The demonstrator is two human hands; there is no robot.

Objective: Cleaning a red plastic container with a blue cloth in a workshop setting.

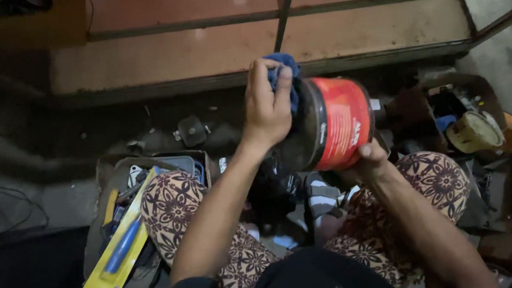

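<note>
Two hands work one red tin [341, 124] held above the lap: the right hand [365, 159] cups it from below while the left hand [268, 103], fingers closed on a blue cloth [284, 73], wipes its dark rim.

Glossy red can [341, 124], soft blue cloth [282, 67], matt concrete floor [34, 151]

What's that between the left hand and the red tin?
A blue cloth, pressed by the left hand against the dark end of the red tin, seen in the head view.
</note>
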